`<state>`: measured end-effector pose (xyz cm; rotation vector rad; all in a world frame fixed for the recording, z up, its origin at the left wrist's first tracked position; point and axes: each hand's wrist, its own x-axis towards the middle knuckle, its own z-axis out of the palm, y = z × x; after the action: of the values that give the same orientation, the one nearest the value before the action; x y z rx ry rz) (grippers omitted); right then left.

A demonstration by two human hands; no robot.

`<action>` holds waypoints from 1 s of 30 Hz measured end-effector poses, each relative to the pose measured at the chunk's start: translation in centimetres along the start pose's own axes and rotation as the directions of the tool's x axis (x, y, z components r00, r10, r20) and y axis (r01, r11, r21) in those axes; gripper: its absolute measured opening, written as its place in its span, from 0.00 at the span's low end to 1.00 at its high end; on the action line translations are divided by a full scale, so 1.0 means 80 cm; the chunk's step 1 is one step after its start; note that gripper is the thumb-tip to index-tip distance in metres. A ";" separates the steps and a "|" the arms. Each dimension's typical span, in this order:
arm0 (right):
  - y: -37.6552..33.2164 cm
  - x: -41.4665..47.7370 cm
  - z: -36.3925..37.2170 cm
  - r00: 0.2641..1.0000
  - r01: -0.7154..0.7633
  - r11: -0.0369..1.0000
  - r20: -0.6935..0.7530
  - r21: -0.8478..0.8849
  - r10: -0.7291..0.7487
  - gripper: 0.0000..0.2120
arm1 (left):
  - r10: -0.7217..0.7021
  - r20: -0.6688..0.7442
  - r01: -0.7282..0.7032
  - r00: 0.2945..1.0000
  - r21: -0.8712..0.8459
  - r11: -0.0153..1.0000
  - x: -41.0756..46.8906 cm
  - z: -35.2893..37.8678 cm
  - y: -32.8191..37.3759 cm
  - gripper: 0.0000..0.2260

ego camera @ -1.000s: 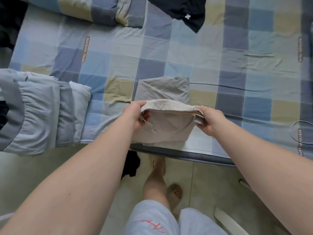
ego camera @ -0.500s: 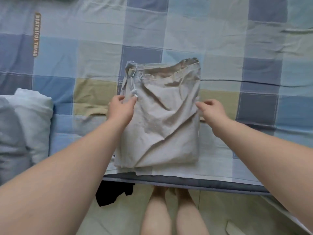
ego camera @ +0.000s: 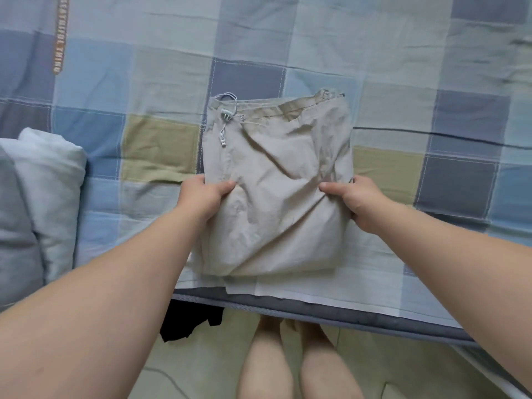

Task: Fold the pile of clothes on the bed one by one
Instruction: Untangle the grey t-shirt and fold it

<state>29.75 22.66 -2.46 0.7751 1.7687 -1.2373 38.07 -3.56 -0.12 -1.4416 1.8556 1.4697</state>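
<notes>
- Two hands held the folded beige garment (ego camera: 276, 168), one on each long side, about halfway along its length.
- Left hand (ego camera: 205, 198) gripped the left edge, thumb on top and fingers curled under it. Right hand (ego camera: 355, 204) gripped the right edge the same way.
- Garment lay flat on the bed (ego camera: 161, 67), straight ahead of the person and between the hands. Its near end sat just beside the bed's front edge.
- Long axis ran away from the person, with the waistband and white drawstring (ego camera: 226, 122) at the far end and the fold at the near end.
- Neither hand was nearer; both sat level, so the hold looked symmetric.
- Judgement: the next move was probably one more fold across the short axis, or a lift over to the folded stack (ego camera: 49, 180). That stack lay to the left, on the left hand's side, well apart from the garment.
- Dark cloth (ego camera: 187, 323) lay on the floor below the bed edge.
</notes>
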 end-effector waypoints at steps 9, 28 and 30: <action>-0.194 -0.144 -0.058 0.960 0.271 0.960 0.055 0.065 -0.274 0.18 | 0.186 -0.013 -0.178 0.983 -0.357 0.917 -0.116 -0.069 0.164 0.03; 0.083 -0.074 -0.028 0.985 -0.174 0.958 -0.047 -0.228 0.168 0.27 | -0.167 -0.141 0.188 0.976 0.156 0.970 -0.074 0.009 -0.120 0.32; 0.088 -0.071 -0.029 0.994 -0.103 0.963 -0.064 -0.248 0.089 0.28 | -0.104 -0.168 0.139 0.980 0.212 0.967 -0.076 0.011 -0.120 0.38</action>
<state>37.69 27.04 -0.15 0.7413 1.8633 -0.9147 48.58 0.77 -0.53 -1.5656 1.9140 1.0802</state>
